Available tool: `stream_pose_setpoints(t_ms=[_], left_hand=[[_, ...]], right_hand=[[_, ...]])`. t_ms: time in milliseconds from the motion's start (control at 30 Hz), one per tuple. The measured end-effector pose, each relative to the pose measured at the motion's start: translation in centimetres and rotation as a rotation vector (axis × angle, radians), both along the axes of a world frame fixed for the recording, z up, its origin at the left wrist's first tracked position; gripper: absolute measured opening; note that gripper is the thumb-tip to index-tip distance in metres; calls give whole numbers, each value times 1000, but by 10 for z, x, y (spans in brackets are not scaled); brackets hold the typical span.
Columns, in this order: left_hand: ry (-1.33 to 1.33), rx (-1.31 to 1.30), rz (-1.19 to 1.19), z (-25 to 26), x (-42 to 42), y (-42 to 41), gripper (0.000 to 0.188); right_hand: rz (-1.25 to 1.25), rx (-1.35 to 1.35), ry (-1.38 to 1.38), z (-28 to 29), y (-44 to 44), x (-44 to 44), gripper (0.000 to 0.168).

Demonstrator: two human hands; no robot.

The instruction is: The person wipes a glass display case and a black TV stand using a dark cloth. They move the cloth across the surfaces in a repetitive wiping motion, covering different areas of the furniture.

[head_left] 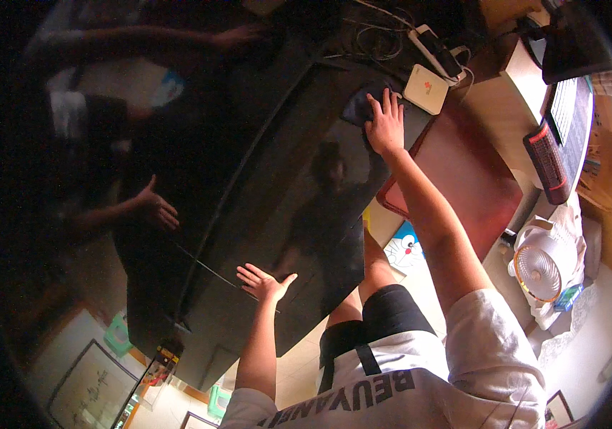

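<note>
My right hand [386, 126] lies with spread fingers over the right edge of a dark cloth [358, 106], pressing it on a glossy black cabinet top [306, 214]. The cloth is bunched near the far end of this surface. My left hand [265, 284] is nearer my body, palm turned down, fingers and thumb apart and holding nothing. It is over the cabinet top; whether it touches cannot be told. Behind the surface stands a large dark television screen [177, 134], in which both my arms are mirrored.
A white set-top box [426, 89] and a power strip [434, 53] with tangled cables sit beyond my right hand. A red-brown stool [461, 171] is beside the cabinet. Further right are a desktop fan [539, 265], a keyboard [563, 104] and a wooden desk [520, 75].
</note>
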State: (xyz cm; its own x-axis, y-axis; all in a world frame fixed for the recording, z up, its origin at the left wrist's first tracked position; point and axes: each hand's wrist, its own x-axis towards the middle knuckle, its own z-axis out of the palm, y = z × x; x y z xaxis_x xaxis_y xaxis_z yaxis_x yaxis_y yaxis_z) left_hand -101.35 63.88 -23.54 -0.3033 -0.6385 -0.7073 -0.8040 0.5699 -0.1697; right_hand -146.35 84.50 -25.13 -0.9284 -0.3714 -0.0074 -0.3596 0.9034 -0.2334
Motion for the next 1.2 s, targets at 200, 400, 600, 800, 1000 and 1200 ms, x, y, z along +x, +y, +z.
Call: stream_pose_setpoints(t_ms=[200, 400, 600, 800, 1000, 1200], left_hand=[[-18, -25, -18, 6, -5, 2, 151], [19, -70, -41, 3, -6, 5, 152], [-12, -91, -28, -5, -3, 2, 154], [-32, -7, 20, 7, -9, 1, 154], [-110, 33, 5, 11, -18, 0, 152], [-107, 22, 6, 13, -18, 2, 152]], right_hand=[[-104, -97, -49, 5, -36, 100, 75], [233, -89, -349, 40, -79, 285, 70], [498, -88, -366, 38, -82, 337, 71], [369, -146, -303, 31, -33, 242, 79], [-69, -65, -12, 4, 35, 77, 82], [-274, -4, 17, -6, 27, 48, 83]])
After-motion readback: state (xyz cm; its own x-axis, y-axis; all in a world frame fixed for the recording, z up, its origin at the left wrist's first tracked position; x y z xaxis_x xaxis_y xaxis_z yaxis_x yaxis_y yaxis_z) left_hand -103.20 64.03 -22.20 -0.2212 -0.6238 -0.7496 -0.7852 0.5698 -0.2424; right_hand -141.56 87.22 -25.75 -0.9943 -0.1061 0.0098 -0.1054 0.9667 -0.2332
